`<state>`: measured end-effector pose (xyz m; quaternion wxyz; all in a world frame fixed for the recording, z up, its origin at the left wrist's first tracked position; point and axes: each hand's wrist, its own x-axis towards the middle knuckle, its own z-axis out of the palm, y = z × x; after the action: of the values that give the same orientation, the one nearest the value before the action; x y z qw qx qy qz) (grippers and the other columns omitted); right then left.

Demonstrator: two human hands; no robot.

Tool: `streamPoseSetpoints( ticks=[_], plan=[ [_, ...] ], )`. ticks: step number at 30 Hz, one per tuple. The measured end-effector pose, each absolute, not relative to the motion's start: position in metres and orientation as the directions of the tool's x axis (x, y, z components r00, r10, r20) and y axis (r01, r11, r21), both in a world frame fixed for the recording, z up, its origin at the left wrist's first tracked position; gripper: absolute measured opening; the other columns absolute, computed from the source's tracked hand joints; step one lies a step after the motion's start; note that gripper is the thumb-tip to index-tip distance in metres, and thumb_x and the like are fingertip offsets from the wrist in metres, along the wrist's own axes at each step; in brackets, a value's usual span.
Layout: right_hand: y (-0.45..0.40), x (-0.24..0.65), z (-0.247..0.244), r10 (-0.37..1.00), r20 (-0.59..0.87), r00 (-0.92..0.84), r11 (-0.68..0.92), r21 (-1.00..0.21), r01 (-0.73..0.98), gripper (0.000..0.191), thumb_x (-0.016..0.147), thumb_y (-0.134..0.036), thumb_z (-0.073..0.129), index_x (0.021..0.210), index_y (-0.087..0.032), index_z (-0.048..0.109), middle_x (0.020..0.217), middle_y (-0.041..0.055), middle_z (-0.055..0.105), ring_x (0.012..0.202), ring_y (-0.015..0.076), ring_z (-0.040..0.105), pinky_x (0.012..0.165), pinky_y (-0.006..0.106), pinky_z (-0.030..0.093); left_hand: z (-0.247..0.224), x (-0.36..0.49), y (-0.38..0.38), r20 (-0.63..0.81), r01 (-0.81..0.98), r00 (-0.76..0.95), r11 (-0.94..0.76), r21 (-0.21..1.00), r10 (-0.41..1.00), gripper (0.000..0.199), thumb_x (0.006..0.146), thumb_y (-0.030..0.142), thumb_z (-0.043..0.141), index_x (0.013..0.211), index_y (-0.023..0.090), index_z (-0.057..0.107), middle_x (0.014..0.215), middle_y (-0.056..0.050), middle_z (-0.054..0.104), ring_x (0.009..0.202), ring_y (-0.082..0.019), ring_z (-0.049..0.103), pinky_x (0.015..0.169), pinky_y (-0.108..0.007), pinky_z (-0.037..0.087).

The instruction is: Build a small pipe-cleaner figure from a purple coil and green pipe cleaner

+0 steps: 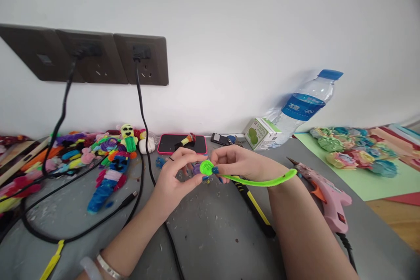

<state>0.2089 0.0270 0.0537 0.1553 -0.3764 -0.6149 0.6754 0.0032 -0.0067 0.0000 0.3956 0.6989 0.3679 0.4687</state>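
Observation:
A bright green pipe cleaner (262, 182) is wound at one end into a small flat coil (206, 167), held up between my hands over the grey table. My left hand (179, 173) pinches the coil's left rim between thumb and finger. At the coil's right side my right hand (231, 162) is closed, thumb and fingers pressed on the pipe cleaner. Its loose tail curves out to the right across my right wrist. Something purple shows behind the coil, partly hidden by my fingers. Below my right hand lies a black and yellow tool handle (254, 208).
A pink glue gun (324, 197) lies at right, beside green paper (351, 183) bearing paper flowers. A tilted water bottle (303, 107), a juice carton (259, 133) and a phone (167, 143) are along the wall. Black cables (144, 118) and a pipe-cleaner pile (75, 153) occupy the left.

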Motion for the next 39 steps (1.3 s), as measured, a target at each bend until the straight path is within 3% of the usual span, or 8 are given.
streamPoseSetpoints(
  ticks=[4,18,28,39],
  plan=[
    [0.028,0.21,0.054,0.664,-0.326,-0.673,-0.187,-0.944,0.272,0.018,0.077,-0.03,0.07,0.074,-0.016,0.059,0.058,-0.0033,0.058,0.055,0.0082,0.054,0.053,0.02,0.04,0.0,0.003,-0.006,0.36,0.138,0.315,-0.418,0.898,0.878,0.024,0.081,0.014,0.065,0.1,0.028,0.067,0.096,-0.003,0.056,0.078,-0.015,0.053,0.067,-0.027,0.043],
    [0.028,0.21,0.052,0.648,-0.338,-0.682,-0.197,-0.94,0.279,0.017,0.077,-0.03,0.069,0.075,-0.015,0.06,0.06,-0.0035,0.058,0.055,0.0081,0.054,0.053,0.019,0.041,0.007,0.006,-0.009,0.345,0.152,0.352,-0.417,0.896,0.87,0.021,0.077,0.008,0.06,0.092,0.022,0.058,0.097,-0.003,0.055,0.078,-0.014,0.053,0.065,-0.025,0.043],
    [0.025,0.214,0.06,0.678,-0.358,-0.642,-0.241,-0.933,0.266,0.027,0.077,-0.039,0.072,0.087,-0.014,0.066,0.068,-0.0011,0.059,0.058,0.0079,0.054,0.056,0.02,0.044,0.004,0.003,-0.009,0.353,0.16,0.266,-0.402,0.901,0.897,0.02,0.077,0.011,0.058,0.092,0.023,0.056,0.098,-0.005,0.055,0.085,-0.018,0.054,0.066,-0.026,0.044],
    [0.023,0.209,0.064,0.71,-0.293,-0.64,-0.165,-0.953,0.254,0.027,0.079,-0.041,0.07,0.082,-0.017,0.058,0.067,-0.0049,0.053,0.055,0.0056,0.045,0.052,0.019,0.036,0.006,0.005,-0.011,0.349,0.141,0.246,-0.39,0.91,0.904,0.021,0.077,0.009,0.056,0.092,0.024,0.056,0.097,-0.003,0.055,0.083,-0.016,0.053,0.065,-0.025,0.042]
  ],
)
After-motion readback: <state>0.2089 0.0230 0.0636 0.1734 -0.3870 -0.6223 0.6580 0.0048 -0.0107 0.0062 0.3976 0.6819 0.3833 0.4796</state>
